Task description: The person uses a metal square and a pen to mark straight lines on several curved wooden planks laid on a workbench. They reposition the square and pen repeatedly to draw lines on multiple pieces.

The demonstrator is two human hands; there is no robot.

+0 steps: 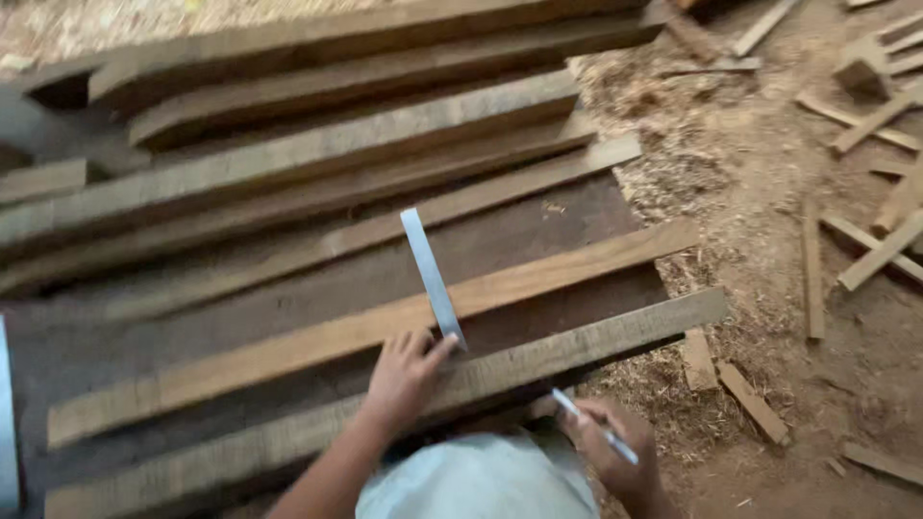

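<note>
**Ruler on the plank**

My left hand [402,370] pressed flat, fingers spread, on the steel ruler's [432,277] near end; the ruler lay across the pale plank [288,351]; my right hand [615,452] closed around a pen [594,427] beside the nearest plank [596,338].

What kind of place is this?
Likely a rough woodworking yard or sawmill: long sawn planks lie stacked, sawdust and offcuts cover the dirt ground, and the left hand steadies a metal ruler on a plank.
</note>
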